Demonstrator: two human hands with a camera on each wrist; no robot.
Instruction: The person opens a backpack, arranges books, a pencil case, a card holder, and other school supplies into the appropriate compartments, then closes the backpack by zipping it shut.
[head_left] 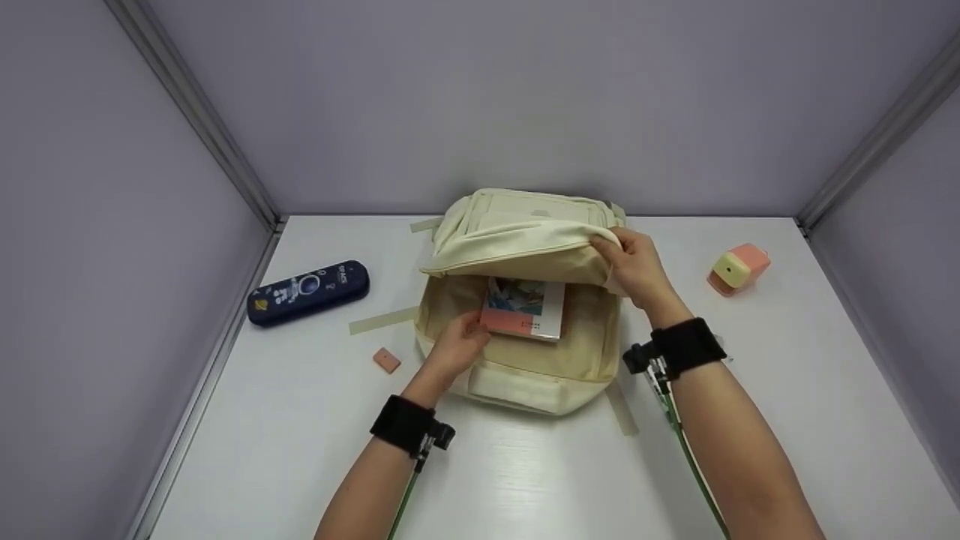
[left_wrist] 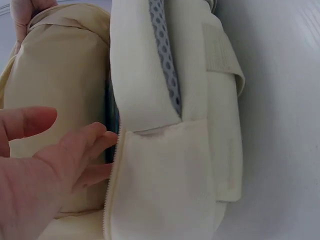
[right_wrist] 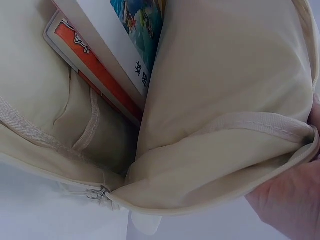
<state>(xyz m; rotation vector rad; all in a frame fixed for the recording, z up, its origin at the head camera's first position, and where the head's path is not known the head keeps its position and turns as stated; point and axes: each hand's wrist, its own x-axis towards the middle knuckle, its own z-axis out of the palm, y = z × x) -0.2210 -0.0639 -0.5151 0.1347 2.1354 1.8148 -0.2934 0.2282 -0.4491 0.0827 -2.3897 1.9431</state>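
A cream backpack (head_left: 592,360) lies unzipped on the white table. My right hand (head_left: 636,266) pinches the edge of its raised front flap (head_left: 517,244) at the right end. Inside lies a book (head_left: 517,322) with a blue picture, a white band and a coral strip. My left hand (head_left: 459,345) reaches over the left side of the opening, fingertips at the book's lower left corner. In the left wrist view, its thumb stands apart from the loosely stretched fingers (left_wrist: 95,145). The right wrist view shows an orange-red booklet (right_wrist: 95,65) against the book inside the bag.
A dark blue pencil case (head_left: 307,292) sits at the left, and a small reddish eraser-like block (head_left: 386,361) lies beside the bag. At the right stands a pink and yellow box-shaped item (head_left: 739,268). Straps (head_left: 382,320) spread out from the bag. Grey walls (head_left: 480,105) enclose the table.
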